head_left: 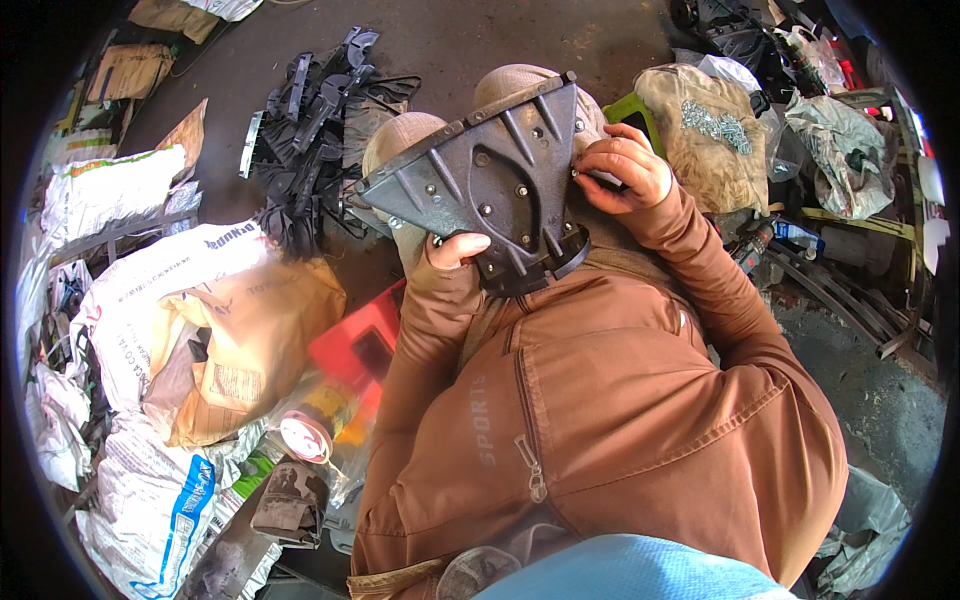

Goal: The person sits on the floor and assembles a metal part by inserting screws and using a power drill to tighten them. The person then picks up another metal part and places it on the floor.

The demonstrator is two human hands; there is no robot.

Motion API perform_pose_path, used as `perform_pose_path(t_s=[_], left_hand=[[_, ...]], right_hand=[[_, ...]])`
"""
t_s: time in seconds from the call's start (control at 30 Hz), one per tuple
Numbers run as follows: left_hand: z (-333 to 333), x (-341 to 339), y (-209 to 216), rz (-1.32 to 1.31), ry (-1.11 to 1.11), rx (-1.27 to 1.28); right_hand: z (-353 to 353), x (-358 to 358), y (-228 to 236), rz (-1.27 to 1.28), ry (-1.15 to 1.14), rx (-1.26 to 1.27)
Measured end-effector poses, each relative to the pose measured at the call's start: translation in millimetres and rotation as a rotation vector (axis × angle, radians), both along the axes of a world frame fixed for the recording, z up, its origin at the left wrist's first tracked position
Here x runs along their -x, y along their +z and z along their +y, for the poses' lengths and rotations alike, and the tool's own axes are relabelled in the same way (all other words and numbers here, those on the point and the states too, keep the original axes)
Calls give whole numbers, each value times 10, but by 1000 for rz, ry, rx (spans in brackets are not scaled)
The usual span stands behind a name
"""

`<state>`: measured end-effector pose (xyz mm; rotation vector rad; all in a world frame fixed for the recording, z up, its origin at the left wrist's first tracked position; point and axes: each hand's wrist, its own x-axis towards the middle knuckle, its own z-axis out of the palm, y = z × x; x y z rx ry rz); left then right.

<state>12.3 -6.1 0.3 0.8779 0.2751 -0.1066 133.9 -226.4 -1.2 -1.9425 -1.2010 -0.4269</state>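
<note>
Head: left hand [455, 250] mostly behind bracket [490, 185]

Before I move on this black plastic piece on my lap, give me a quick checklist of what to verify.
1. Left hand grips the black ribbed part at its lower edge: ok.
2. Right hand touches the part's right edge: ok.
3. Something small pinched in right fingers: cannot tell.
4. Part rests across both knees: ok.
5. Heap of metal fasteners on sack beside right hand: ok.
6. Pile of black parts on floor ahead: ok.
</note>
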Motion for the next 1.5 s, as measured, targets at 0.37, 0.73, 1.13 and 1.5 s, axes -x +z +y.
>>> perform_pose_path(t_s=[0.37, 0.73, 1.13, 1.5], left_hand=[[22, -8, 47, -3, -32, 41], [54, -30, -29, -25, -58, -75], [37, 4, -37, -10, -24, -61], [84, -27, -108, -42, -52, -92]], right_hand=[[-52, 86, -4, 122, -28, -10], [-156, 243, 20, 292, -10, -3], [-111, 312, 44, 293, -64, 43], [-142, 338, 88, 247, -54, 58]])
